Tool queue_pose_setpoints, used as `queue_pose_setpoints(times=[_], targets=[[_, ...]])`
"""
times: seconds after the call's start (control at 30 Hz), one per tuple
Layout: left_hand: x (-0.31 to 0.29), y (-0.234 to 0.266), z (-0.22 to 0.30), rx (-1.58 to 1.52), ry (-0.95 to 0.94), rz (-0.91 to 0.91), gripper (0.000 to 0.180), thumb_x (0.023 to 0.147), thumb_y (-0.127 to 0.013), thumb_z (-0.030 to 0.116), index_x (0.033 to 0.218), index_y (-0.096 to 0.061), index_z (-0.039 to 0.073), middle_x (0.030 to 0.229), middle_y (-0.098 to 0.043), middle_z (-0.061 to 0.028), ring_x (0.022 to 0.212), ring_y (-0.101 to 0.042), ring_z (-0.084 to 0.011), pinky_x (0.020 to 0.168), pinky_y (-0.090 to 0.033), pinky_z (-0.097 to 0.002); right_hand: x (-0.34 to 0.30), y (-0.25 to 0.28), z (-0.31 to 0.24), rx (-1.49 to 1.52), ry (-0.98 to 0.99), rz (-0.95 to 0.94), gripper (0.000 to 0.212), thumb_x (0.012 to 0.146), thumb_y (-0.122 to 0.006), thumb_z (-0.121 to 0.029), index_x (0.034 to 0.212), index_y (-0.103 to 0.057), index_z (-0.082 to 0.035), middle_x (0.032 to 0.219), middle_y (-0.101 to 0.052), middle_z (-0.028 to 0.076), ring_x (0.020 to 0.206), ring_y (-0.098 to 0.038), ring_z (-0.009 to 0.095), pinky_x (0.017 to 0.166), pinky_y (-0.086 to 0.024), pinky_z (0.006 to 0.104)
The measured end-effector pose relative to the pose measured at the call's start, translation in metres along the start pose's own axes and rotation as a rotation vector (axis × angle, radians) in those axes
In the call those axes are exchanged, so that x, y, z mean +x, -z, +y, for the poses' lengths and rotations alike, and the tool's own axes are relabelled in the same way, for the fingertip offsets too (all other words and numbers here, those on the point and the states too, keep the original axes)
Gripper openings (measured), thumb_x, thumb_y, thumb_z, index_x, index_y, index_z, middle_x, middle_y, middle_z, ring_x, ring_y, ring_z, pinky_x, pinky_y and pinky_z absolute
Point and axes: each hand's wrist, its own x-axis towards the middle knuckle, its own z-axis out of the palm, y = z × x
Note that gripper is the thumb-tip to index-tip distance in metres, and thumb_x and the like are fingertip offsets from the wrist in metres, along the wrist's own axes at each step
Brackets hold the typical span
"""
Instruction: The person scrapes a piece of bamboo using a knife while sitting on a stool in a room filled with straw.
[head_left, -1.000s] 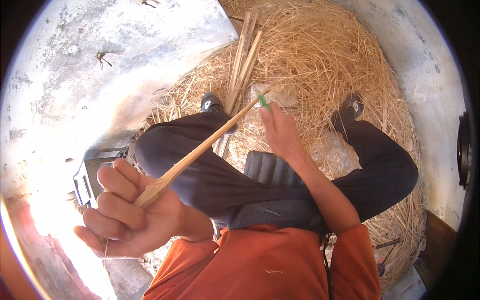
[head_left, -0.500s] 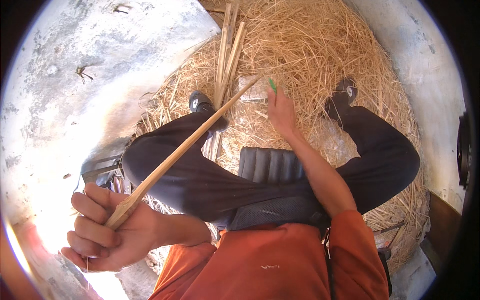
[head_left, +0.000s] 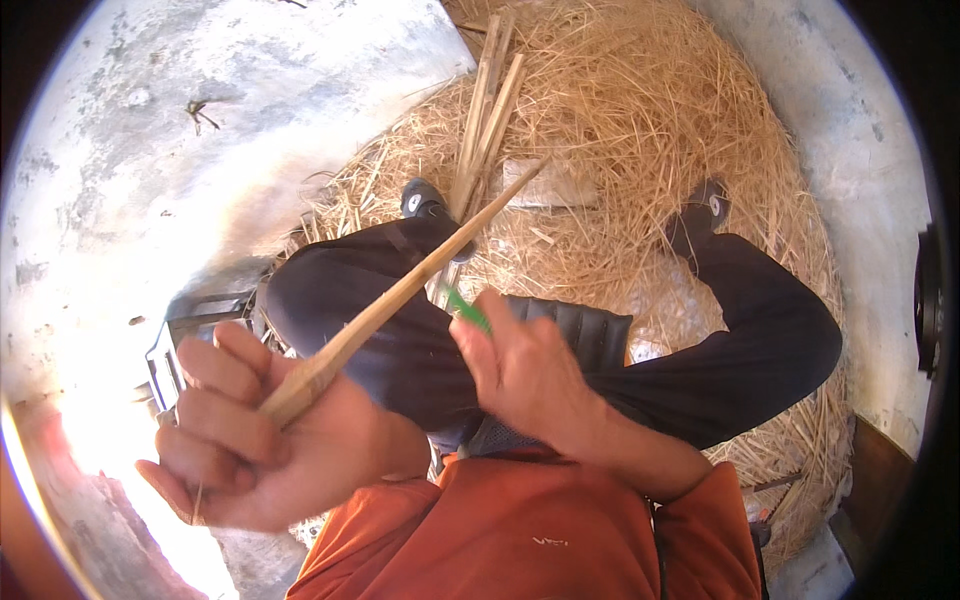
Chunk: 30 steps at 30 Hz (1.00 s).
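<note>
My left hand [head_left: 250, 440] is closed around the thick end of a long pale wooden stick [head_left: 400, 292]. The stick slants up and to the right and narrows to a thin tip over the straw. My right hand [head_left: 535, 375] grips a knife [head_left: 467, 312] by its green handle, just below the stick's middle. Its blade is smeared and hard to make out; whether it touches the wood I cannot tell. A thin strand hangs by the fingers of my left hand.
Straw-like shavings [head_left: 640, 110] cover the floor ahead. Several split wooden strips [head_left: 490, 125] lie beyond my left foot, beside a pale block [head_left: 550, 184]. A black ribbed cushion [head_left: 580, 330] sits between my legs. Pale walls [head_left: 330, 60] stand on both sides.
My right hand has drawn the knife back from near the stick's tip toward my body and to the left. My left hand and the stick have shifted slightly right.
</note>
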Motion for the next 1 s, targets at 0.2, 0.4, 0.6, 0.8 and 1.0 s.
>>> queue_pose_setpoints(times=[0.2, 0.4, 0.6, 0.8, 1.0], targets=[[-0.004, 0.003, -0.003, 0.009, 0.016, -0.002, 0.049, 0.098, -0.028, 0.035, 0.052, -0.023, 0.019, 0.04, -0.02, 0.0031, 0.05, -0.015, -0.0099, 0.047, -0.016, -0.0258, -0.003, 0.008, -0.007, -0.064, -0.087, -0.041, 0.022, 0.095, -0.05, -0.021, 0.091, -0.05, 0.0, 0.052, -0.05, 0.021, 0.051, -0.055, 0.042, 0.045, -0.04, 0.0471], [-0.002, 0.001, -0.003, -0.088, 0.056, -0.116, 0.049, 0.097, -0.026, 0.033, 0.051, -0.021, 0.019, 0.039, -0.019, 0.0023, 0.048, -0.014, -0.0108, 0.047, -0.017, -0.0257, 0.0, -0.004, 0.026, -0.26, -0.108, 0.11, 0.032, 0.097, -0.047, -0.031, 0.092, -0.05, 0.001, 0.054, -0.056, 0.022, 0.05, -0.057, 0.043, 0.045, -0.044, 0.0506], [-0.01, 0.007, -0.003, -0.115, 0.032, -0.254, 0.047, 0.097, -0.025, 0.032, 0.052, -0.021, 0.018, 0.039, -0.018, 0.0023, 0.05, -0.015, -0.0104, 0.048, -0.018, -0.0254, 0.0, 0.006, 0.026, -0.134, -0.051, 0.082, 0.034, 0.097, -0.047, -0.029, 0.091, -0.052, 0.004, 0.052, -0.054, 0.024, 0.05, -0.057, 0.045, 0.046, -0.044, 0.0521], [-0.005, -0.006, 0.001, -0.087, 0.044, -0.203, 0.048, 0.097, -0.025, 0.033, 0.052, -0.021, 0.018, 0.04, -0.019, 0.0025, 0.051, -0.015, -0.0107, 0.049, -0.018, -0.0259, 0.024, -0.002, 0.088, -0.146, -0.143, 0.168, 0.033, 0.097, -0.046, -0.027, 0.092, -0.051, 0.005, 0.054, -0.053, 0.026, 0.05, -0.056, 0.044, 0.049, -0.043, 0.0518], [-0.011, -0.001, -0.004, -0.112, 0.039, -0.163, 0.047, 0.098, -0.026, 0.033, 0.053, -0.024, 0.018, 0.04, -0.02, 0.0029, 0.052, -0.016, -0.0106, 0.049, -0.019, -0.0259, 0.019, 0.014, 0.07, -0.122, -0.166, 0.032, 0.037, 0.099, -0.043, -0.029, 0.094, -0.052, 0.006, 0.056, -0.056, 0.027, 0.052, -0.058, 0.045, 0.049, -0.045, 0.0519]])
